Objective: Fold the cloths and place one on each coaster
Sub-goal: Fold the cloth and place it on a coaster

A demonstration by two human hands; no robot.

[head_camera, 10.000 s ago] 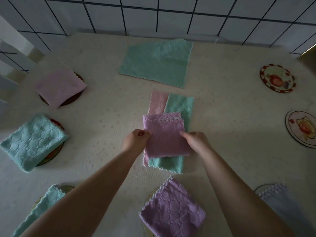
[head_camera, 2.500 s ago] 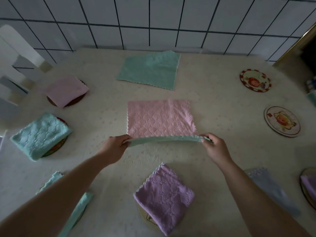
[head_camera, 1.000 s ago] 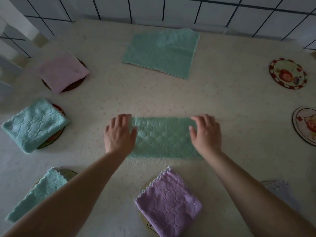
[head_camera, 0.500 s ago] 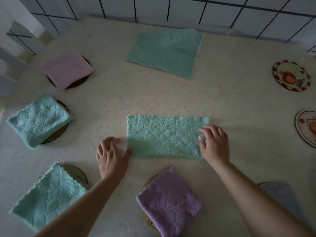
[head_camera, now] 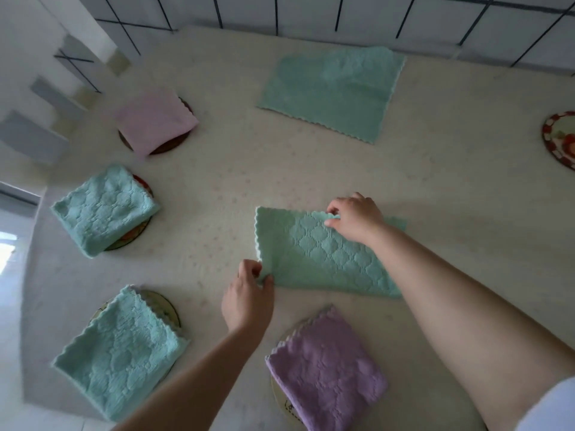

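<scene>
A green quilted cloth (head_camera: 314,256), folded into a long strip, lies in the middle of the table. My left hand (head_camera: 247,298) pinches its near left corner. My right hand (head_camera: 356,220) pinches its far edge, past the middle. An unfolded green cloth (head_camera: 333,88) lies flat at the back. Folded cloths sit on coasters: pink (head_camera: 155,121) at far left, teal (head_camera: 104,208) at left, teal (head_camera: 119,349) at near left, purple (head_camera: 326,368) at the near edge. A bare patterned coaster (head_camera: 560,138) shows at the right edge.
The table (head_camera: 466,194) has a cream covering and stands against a white tiled wall (head_camera: 342,14). A white chair back (head_camera: 46,104) stands at the far left. Open tabletop lies to the right of the strip.
My left hand went from beside the strip to pinching its near left corner. My right hand slid from the right end to the far edge near the middle. The view shifted left.
</scene>
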